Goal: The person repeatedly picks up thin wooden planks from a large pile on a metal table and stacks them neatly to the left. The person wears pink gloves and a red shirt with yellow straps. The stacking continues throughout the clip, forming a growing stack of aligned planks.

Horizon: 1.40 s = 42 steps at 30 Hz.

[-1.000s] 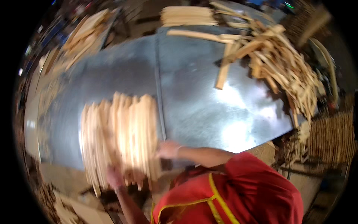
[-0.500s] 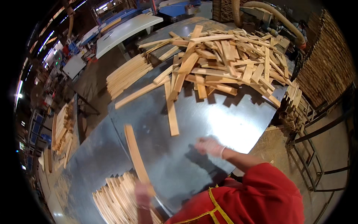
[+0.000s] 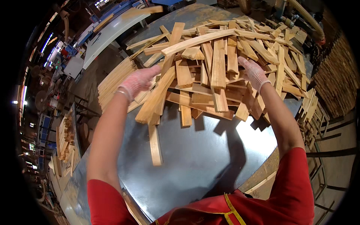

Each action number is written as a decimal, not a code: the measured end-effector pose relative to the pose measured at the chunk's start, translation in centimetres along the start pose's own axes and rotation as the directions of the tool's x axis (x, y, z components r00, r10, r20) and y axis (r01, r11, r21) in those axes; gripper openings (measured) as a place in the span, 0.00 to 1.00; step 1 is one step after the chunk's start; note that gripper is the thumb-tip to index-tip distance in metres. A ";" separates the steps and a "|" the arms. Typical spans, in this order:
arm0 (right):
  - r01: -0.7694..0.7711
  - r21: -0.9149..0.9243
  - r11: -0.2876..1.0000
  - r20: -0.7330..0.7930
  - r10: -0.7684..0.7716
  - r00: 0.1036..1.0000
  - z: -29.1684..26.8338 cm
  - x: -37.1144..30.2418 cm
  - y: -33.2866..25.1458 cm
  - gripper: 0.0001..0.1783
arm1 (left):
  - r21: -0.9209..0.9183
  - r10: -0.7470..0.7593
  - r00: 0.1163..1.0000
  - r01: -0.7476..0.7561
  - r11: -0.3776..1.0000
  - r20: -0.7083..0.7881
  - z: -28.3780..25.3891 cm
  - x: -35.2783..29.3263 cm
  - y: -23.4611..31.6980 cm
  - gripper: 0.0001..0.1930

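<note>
Both my hands, in pale pinkish gloves, reach into a heap of loose wooden slats [image 3: 218, 63] on the metal table [image 3: 180, 150]. My left hand [image 3: 139, 81] is at the heap's left side, its fingers stretched toward a slat with a broad end [image 3: 159, 95]. On the right, my right hand [image 3: 255, 74] lies over the pile, fingers extended beside the end of a short slat [image 3: 232, 56]. I see nothing gripped in either hand. One slat [image 3: 155, 144] sticks out of the heap toward me.
Straight slats lie stacked [image 3: 114, 84] left of the heap. A white table [image 3: 112, 33] stands beyond, with a blurred slat [image 3: 142, 11] above it. More slats rest on a side stand [image 3: 65, 137]. A metal rack [image 3: 318, 165] stands at right.
Both hands have moved forward from the near part of the table to the heap. The slat by my left hand is no longer there. The view has shifted toward the heap.
</note>
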State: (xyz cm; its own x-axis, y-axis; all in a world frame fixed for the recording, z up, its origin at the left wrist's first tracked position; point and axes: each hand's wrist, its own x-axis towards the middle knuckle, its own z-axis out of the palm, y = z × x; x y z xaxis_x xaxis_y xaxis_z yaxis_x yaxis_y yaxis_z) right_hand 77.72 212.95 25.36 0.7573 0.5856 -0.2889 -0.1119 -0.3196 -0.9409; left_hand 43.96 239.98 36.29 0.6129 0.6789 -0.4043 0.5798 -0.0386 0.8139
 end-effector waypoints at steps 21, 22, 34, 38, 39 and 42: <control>0.282 -0.018 0.959 0.144 -0.277 0.950 10.7 -16.6 2.9 0.42 | -0.848 0.136 0.959 0.149 0.508 0.249 16.5 -9.3 -10.7 0.25; 0.353 -0.060 0.934 0.142 -0.342 0.929 11.8 -19.0 5.3 0.41 | -0.859 0.225 0.940 0.117 0.498 0.259 15.4 -12.0 -13.1 0.30; 0.025 -0.156 0.987 0.627 0.079 0.775 26.8 -53.9 24.0 0.56 | -0.530 -0.107 0.989 0.037 0.847 -0.102 14.4 -47.7 -45.4 0.53; 0.041 -0.244 0.969 0.529 0.098 0.843 30.3 -55.8 27.3 0.52 | -0.528 -0.264 0.926 0.087 0.845 -0.271 13.1 -54.0 -48.5 0.44; 0.048 -0.206 0.977 0.564 0.078 0.822 30.7 -56.2 27.2 0.51 | -0.550 -0.269 0.862 -0.014 0.835 -0.430 14.1 -55.9 -50.5 0.42; 0.063 -0.146 0.987 0.603 0.039 0.797 29.6 -54.2 27.6 0.51 | -0.233 -0.507 0.778 0.450 0.862 -0.372 10.6 -61.1 -48.7 0.43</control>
State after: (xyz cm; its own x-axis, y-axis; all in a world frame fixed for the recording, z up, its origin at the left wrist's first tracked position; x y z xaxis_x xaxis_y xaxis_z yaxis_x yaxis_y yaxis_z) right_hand 14.55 194.45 9.82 0.2112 0.9034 -0.3731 0.0313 -0.3878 -0.9212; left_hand -16.02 192.62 16.89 -0.0171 0.8204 -0.5716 0.6503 0.4434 0.6169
